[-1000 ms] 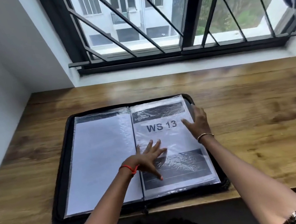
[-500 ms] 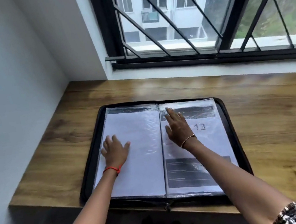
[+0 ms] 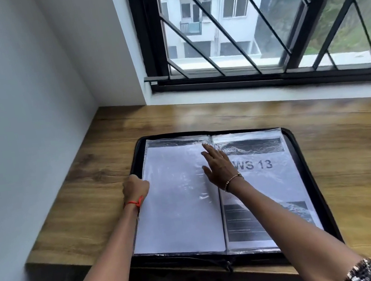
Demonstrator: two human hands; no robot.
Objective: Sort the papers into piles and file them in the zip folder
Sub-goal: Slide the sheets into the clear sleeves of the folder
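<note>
A black zip folder [image 3: 301, 147] lies open on the wooden desk [image 3: 351, 163]. Its left plastic sleeve [image 3: 178, 213] holds a blank white sheet. The right sleeve holds a printed page [image 3: 264, 176] reading "WS 13" with dark photo blocks. My left hand [image 3: 136, 187] is at the folder's left edge, fingers curled over the edge of the sleeves and cover. My right hand [image 3: 217, 164] lies flat with straight fingers across the spine, touching the top of the left sleeve.
A white wall [image 3: 19, 117] borders the desk on the left. A barred window [image 3: 258, 21] with a black frame runs along the back. Bare wood shows to the right of the folder and behind it. The desk's front edge is close to my body.
My left hand slid from flat on the left sleeve out to the folder's left edge and curled there. My right hand moved left from the "WS 13" page to the spine. The view swung left.
</note>
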